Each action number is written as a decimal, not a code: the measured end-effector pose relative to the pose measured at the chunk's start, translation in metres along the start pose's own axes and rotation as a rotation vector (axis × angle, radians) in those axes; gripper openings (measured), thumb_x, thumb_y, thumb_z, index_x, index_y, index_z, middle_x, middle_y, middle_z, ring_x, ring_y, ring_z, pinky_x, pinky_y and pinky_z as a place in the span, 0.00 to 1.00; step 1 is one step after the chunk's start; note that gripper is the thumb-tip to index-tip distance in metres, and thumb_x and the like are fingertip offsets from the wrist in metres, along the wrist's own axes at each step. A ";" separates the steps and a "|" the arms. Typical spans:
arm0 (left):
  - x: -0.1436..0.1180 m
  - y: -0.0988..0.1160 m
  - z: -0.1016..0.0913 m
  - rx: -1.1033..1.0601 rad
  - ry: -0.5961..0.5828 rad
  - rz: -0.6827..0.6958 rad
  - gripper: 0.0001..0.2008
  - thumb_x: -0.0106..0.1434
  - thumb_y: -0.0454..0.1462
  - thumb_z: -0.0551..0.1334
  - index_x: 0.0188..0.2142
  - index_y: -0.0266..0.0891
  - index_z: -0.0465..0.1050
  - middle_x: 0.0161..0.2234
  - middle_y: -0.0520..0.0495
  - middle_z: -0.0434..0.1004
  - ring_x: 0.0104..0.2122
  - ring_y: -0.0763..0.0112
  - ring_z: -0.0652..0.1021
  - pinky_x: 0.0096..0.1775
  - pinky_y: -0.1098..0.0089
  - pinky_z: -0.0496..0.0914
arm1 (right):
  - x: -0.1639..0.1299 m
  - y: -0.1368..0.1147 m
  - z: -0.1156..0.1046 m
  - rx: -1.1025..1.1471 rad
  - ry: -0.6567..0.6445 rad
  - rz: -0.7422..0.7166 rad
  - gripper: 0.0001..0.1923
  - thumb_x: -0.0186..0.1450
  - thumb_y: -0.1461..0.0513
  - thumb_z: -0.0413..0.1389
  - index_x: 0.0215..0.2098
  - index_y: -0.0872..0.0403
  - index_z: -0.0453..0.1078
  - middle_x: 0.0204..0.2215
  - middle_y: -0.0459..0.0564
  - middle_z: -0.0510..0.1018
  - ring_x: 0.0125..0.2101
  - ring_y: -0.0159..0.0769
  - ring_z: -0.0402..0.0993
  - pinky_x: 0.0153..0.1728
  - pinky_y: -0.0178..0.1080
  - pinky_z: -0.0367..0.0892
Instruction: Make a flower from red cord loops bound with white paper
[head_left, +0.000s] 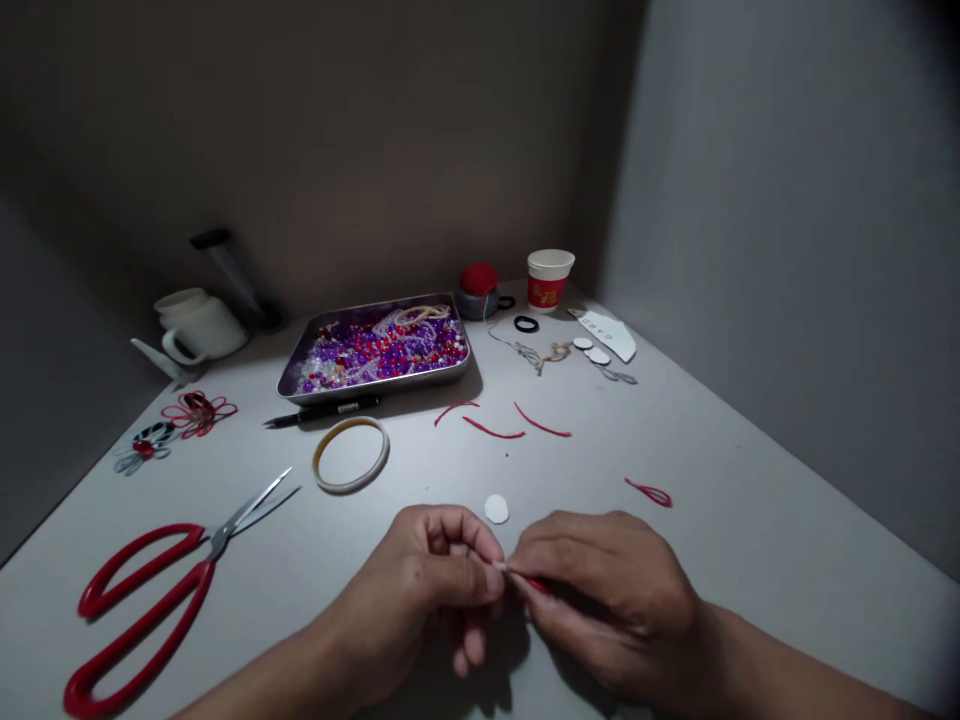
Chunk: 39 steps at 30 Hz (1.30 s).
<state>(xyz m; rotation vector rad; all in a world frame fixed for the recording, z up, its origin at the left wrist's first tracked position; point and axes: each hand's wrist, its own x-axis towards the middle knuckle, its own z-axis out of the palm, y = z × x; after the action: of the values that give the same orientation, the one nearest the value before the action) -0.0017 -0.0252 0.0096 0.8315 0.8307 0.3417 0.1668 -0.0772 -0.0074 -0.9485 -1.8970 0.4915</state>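
Observation:
Close to the table's front edge, my left hand point(442, 580) and my right hand point(607, 585) meet fingertip to fingertip. Between my right thumb and fingers a short red cord point(537, 584) shows, mostly covered. My left thumb and forefinger pinch at its left end, where little of it can be seen. Just beyond the fingertips lies a small white paper disc point(496, 509). A red cord loop point(652, 492) rests to the right, and loose red cord pieces point(493, 429) lie farther ahead.
Red-handled scissors point(217, 540) lie open at left, near a tape ring point(351, 456) and a pen point(322, 412). Behind stand a bead tray point(375, 388), a white pot point(206, 325), yarn balls point(478, 290) and a paper cup point(550, 280). Cord flowers point(199, 413) sit far left; a wall bounds the right.

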 end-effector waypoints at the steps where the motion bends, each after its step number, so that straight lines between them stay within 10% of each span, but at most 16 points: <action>1: 0.000 0.003 -0.001 -0.029 -0.007 -0.003 0.09 0.45 0.32 0.61 0.29 0.34 0.67 0.18 0.50 0.71 0.11 0.78 0.68 0.12 0.80 0.60 | 0.001 0.000 0.000 0.008 0.027 0.020 0.08 0.57 0.72 0.52 0.30 0.59 0.72 0.22 0.52 0.77 0.23 0.33 0.72 0.24 0.33 0.66; 18: -0.005 0.001 0.008 0.478 0.246 0.365 0.08 0.55 0.36 0.58 0.22 0.34 0.66 0.15 0.56 0.62 0.17 0.79 0.62 0.20 0.77 0.56 | 0.008 -0.008 0.000 0.231 -0.025 0.436 0.06 0.58 0.66 0.54 0.29 0.57 0.75 0.22 0.51 0.78 0.22 0.34 0.73 0.24 0.34 0.67; 25: -0.005 -0.005 0.010 0.533 0.210 0.480 0.08 0.59 0.36 0.55 0.24 0.37 0.62 0.16 0.56 0.64 0.18 0.79 0.63 0.22 0.77 0.57 | 0.010 -0.005 0.005 0.321 0.123 0.888 0.10 0.56 0.58 0.58 0.29 0.58 0.74 0.13 0.45 0.70 0.14 0.29 0.63 0.14 0.31 0.58; 34: -0.001 -0.010 0.004 0.479 0.356 0.421 0.11 0.60 0.40 0.55 0.36 0.35 0.70 0.20 0.54 0.66 0.18 0.78 0.63 0.20 0.76 0.58 | 0.018 0.000 -0.013 0.271 0.116 0.841 0.09 0.57 0.59 0.54 0.25 0.57 0.70 0.13 0.43 0.67 0.14 0.28 0.62 0.15 0.31 0.57; 39: 0.002 -0.019 0.002 0.462 0.370 0.413 0.10 0.60 0.39 0.55 0.39 0.37 0.68 0.21 0.54 0.66 0.18 0.79 0.62 0.19 0.77 0.57 | 0.023 0.023 -0.038 -0.136 -0.048 0.754 0.09 0.56 0.62 0.53 0.25 0.54 0.75 0.20 0.49 0.78 0.22 0.37 0.72 0.22 0.34 0.62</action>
<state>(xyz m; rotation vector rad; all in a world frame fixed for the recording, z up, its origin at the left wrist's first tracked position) -0.0002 -0.0370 -0.0047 1.4051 1.1019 0.6977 0.2034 -0.0467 0.0088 -1.7616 -1.5778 0.8275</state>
